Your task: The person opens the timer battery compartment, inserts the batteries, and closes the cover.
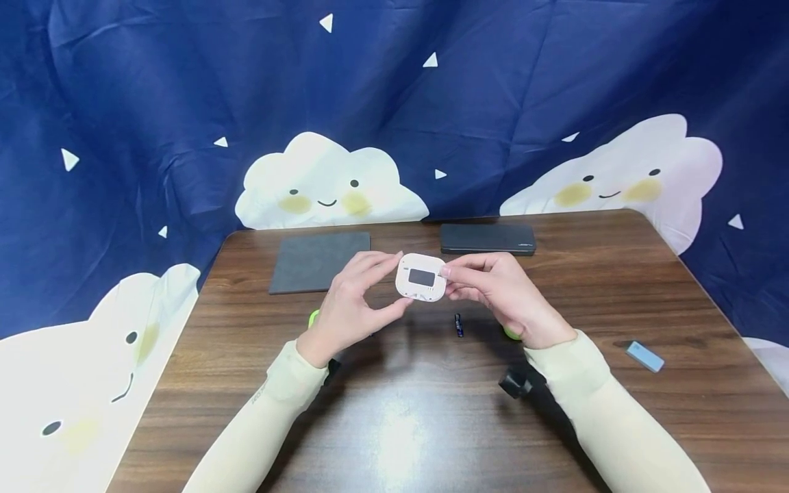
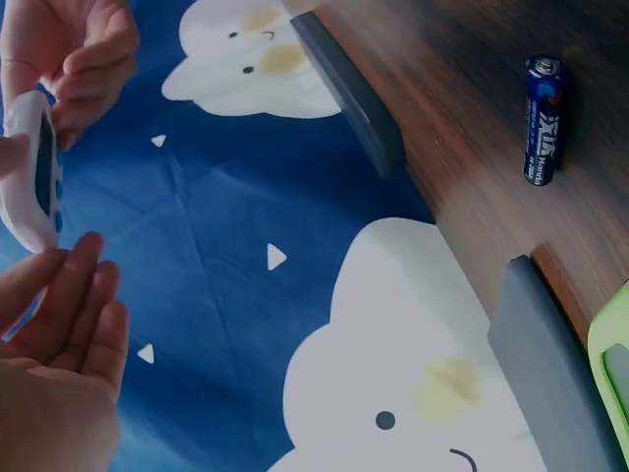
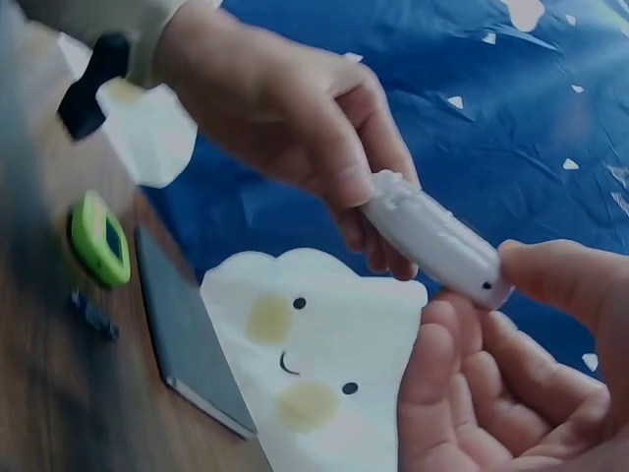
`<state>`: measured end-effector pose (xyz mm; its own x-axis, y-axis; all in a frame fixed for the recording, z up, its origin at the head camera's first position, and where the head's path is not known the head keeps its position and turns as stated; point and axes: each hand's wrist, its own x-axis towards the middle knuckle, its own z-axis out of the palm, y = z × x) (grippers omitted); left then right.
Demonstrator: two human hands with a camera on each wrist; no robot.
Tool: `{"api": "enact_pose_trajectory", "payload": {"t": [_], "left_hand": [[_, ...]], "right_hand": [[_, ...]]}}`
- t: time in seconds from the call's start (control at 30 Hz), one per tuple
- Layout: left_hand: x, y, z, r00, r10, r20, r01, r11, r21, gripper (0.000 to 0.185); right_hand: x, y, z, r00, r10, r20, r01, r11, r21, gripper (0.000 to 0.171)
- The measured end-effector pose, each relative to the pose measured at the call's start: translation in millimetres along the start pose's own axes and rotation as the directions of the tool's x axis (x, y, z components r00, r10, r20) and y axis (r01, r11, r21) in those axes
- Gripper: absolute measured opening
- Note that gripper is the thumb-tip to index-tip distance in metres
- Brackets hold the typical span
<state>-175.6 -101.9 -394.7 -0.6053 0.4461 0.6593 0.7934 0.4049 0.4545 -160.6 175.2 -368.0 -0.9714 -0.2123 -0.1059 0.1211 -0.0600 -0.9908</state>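
Observation:
A small white electronic device (image 1: pixel 421 276) with rounded corners and a dark rectangular panel is held up between both hands above the table. My left hand (image 1: pixel 353 299) pinches its left side, thumb below and fingers above. On the opposite edge, my right hand (image 1: pixel 496 291) grips it between thumb and fingers. The right wrist view shows the white device (image 3: pixel 442 241) edge-on, with a small dark hole near one end. Below the hands, a dark blue AA battery (image 1: pixel 459 325) lies on the tabletop; its printed label shows on the battery (image 2: pixel 543 123) in the left wrist view.
A grey flat folder (image 1: pixel 320 260) and a black case (image 1: pixel 487 238) lie at the table's back. A light blue block (image 1: pixel 645 356) lies at right. A green device with a screen (image 3: pixel 98 239) sits near the folder, mostly hidden behind my left hand in the head view.

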Motion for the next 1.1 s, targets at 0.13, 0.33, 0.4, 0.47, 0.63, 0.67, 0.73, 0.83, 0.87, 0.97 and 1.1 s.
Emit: {"api": "enact_pose_trajectory", "payload": {"t": [0.13, 0.33, 0.4, 0.47, 0.63, 0.67, 0.73, 0.83, 0.87, 0.97, 1.1], "left_hand": [[-0.8, -0.7, -0.2, 1.0, 0.019, 0.01, -0.019, 1.0, -0.013, 0.07], [-1.6, -1.5, 0.2, 1.0, 0.011, -0.009, -0.011, 1.0, -0.009, 0.068], [-1.4, -1.3, 0.3, 1.0, -0.01, -0.029, 0.009, 1.0, -0.019, 0.067], [-1.1, -1.2, -0.4, 0.998, -0.044, -0.053, 0.042, 0.998, -0.039, 0.065], [-0.1, 0.5, -3.9, 0.988, -0.128, -0.082, 0.119, 0.987, -0.106, 0.063], [-0.1, 0.9, -4.4, 0.987, -0.139, -0.08, 0.129, 0.985, -0.118, 0.063], [-0.2, 1.4, -5.3, 0.985, -0.158, -0.073, 0.147, 0.979, -0.138, 0.062], [-0.5, 1.1, -6.3, 0.982, -0.179, -0.062, 0.167, 0.972, -0.164, 0.061], [-0.6, 0.9, -6.6, 0.981, -0.185, -0.06, 0.172, 0.97, -0.171, 0.061], [-0.5, 0.8, -7.4, 0.979, -0.195, -0.056, 0.181, 0.966, -0.187, 0.06], [-0.2, 1.9, -8.0, 0.978, -0.204, -0.049, 0.191, 0.963, -0.192, 0.06]], "right_hand": [[0.9, -0.1, -2.6, 0.997, 0.07, 0.039, -0.072, 0.996, 0.052, 0.009], [0.3, 1.4, 2.9, 1.0, -0.018, -0.021, 0.016, 0.994, -0.111, 0.026], [-1.2, 2.6, 6.5, 0.991, -0.132, -0.037, 0.119, 0.962, -0.245, 0.031], [-2.7, 4.0, 9.3, 0.967, -0.255, -0.031, 0.229, 0.912, -0.341, 0.033], [-4.3, 6.8, 9.9, 0.885, -0.461, 0.068, 0.452, 0.815, -0.362, 0.053], [-4.4, 7.3, 9.3, 0.871, -0.483, 0.088, 0.48, 0.799, -0.362, 0.057], [-3.9, 8.9, 7.8, 0.85, -0.513, 0.122, 0.518, 0.769, -0.375, 0.064], [-2.8, 10.9, 6.2, 0.833, -0.532, 0.15, 0.544, 0.743, -0.39, 0.068], [-2.2, 11.7, 5.8, 0.831, -0.534, 0.155, 0.548, 0.741, -0.388, 0.068], [-0.6, 12.5, 5.6, 0.83, -0.534, 0.16, 0.551, 0.743, -0.38, 0.067], [0.4, 12.7, 5.7, 0.832, -0.531, 0.16, 0.549, 0.746, -0.377, 0.066]]}}
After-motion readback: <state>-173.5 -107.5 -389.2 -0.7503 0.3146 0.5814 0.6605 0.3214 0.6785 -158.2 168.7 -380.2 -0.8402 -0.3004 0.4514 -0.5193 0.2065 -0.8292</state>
